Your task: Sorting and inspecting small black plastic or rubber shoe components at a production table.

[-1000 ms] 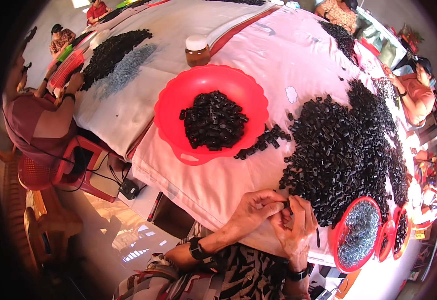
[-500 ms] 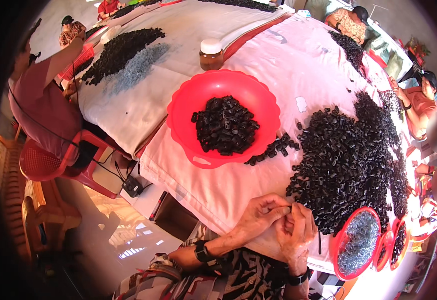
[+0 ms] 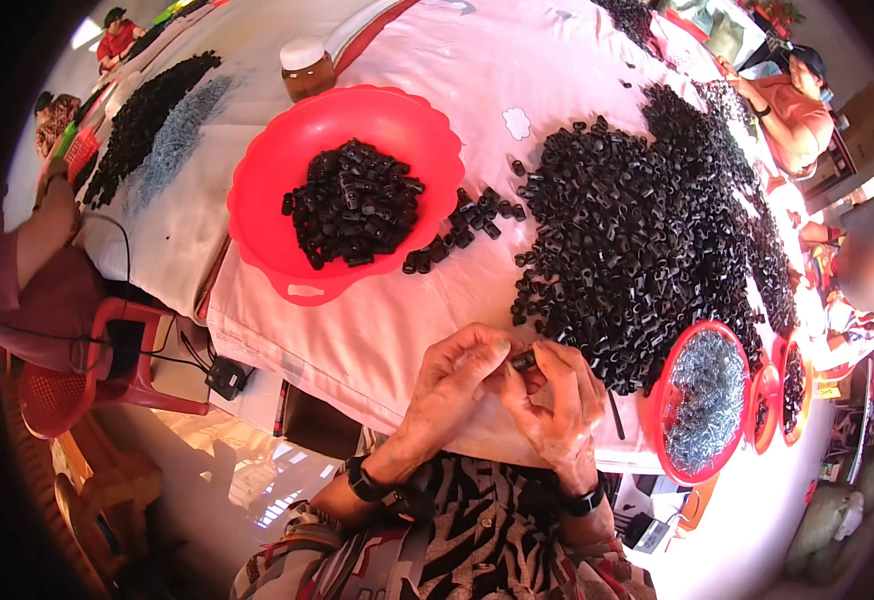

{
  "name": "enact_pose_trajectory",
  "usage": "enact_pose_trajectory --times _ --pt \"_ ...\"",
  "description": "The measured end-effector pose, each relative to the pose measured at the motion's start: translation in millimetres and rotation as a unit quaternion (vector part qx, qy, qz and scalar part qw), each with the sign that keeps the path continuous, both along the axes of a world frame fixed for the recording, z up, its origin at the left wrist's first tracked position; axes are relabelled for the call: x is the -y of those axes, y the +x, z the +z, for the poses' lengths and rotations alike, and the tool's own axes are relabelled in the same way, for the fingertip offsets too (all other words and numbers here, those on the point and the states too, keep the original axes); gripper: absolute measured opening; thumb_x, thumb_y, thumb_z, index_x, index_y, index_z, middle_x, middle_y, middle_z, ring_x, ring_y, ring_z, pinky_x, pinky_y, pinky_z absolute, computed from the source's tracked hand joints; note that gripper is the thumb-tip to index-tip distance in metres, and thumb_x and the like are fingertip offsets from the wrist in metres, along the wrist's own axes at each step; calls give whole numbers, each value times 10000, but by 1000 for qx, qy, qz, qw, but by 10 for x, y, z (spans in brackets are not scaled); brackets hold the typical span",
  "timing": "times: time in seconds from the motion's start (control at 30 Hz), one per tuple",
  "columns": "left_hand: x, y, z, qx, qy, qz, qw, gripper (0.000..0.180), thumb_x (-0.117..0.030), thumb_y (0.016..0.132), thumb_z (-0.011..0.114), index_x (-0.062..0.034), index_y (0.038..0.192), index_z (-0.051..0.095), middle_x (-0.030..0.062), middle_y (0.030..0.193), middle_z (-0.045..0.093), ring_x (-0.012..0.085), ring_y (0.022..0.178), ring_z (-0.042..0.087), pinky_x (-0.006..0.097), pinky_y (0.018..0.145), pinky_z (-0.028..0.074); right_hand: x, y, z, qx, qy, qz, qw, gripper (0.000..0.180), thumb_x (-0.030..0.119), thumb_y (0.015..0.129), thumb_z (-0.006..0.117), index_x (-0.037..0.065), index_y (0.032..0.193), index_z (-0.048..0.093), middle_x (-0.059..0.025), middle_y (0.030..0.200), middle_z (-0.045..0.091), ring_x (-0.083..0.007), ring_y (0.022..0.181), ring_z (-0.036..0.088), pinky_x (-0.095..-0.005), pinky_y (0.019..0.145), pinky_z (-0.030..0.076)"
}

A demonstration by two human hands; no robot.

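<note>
Close to the table's near edge, my two hands are held next to each other. The thumb and fingers of my right hand [image 3: 561,405] pinch a small black plastic piece [image 3: 524,361], short and tube-like. Beside it, my left hand [image 3: 447,390] has its thumb pressed to its fingers; whatever it may hold is hidden. Just beyond my hands spreads a large heap of black plastic pieces [image 3: 627,240]. A red scalloped bowl [image 3: 257,190] farther left contains many similar pieces, with several loose ones [image 3: 477,215] at its right side.
On the right stand a red basin [image 3: 659,430] of thin silvery pieces and smaller red bowls [image 3: 765,410]. A black stick [image 3: 616,414] lies near my right hand. Behind the scalloped bowl is a white-lidded jar [image 3: 306,72]. A person [image 3: 47,270] sits left; others work around the table.
My hands have moved apart slightly, and the black piece shows more clearly in my right fingers. The whole view has shifted, placing the bowl and heap farther left and higher.
</note>
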State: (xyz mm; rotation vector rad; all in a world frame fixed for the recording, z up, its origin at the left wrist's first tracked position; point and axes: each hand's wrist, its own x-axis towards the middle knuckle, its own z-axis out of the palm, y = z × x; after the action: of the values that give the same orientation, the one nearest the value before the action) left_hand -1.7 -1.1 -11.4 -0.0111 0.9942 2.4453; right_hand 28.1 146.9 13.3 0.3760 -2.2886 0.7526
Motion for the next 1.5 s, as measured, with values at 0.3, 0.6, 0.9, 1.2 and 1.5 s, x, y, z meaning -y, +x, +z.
enact_pose_trajectory --times 0.3,0.6,0.9,1.2,1.5 --pt "-18 62 111 -60 -42 12 997 148 4 940 614 25 1086 620 116 1021 687 195 959 672 327 898 544 -3 68 68 59 -24 10 998 443 3 726 779 -23 1129 598 -150 994 656 -295 790 682 -364 660 582" --pt "626 -187 705 -372 -542 393 643 208 27 828 642 9 1034 665 136 974 709 221 839 667 330 790 529 -185 432 49 43 -55 -33 997 365 -65 769 724 -10 1114 622 -154 971 676 -291 754 674 -351 621 553" --pt "272 -322 526 -472 -472 259 699 185 45 815 696 -8 992 684 106 957 688 193 773 657 301 692 530 -282 429 -27 19 -82 -64 994 320 -107 756 657 -9 1060 644 -154 933 679 -274 707 669 -337 603 546" --pt "-345 29 241 -455 -447 63 768 284 44 776 755 -27 1035 664 108 998 654 206 810 684 289 690 566 -271 541 -157 3 -342 -111 933 156 -22 918 553 -65 1046 629 -183 959 664 -150 662 597 -253 626 500" --pt "-429 76 215 -523 -517 75 673 247 56 761 668 -28 993 656 144 1004 629 337 856 663 406 716 548 -449 650 -139 -4 -264 -130 956 140 -29 895 586 -56 1017 651 -160 907 667 -153 685 626 -259 657 506"
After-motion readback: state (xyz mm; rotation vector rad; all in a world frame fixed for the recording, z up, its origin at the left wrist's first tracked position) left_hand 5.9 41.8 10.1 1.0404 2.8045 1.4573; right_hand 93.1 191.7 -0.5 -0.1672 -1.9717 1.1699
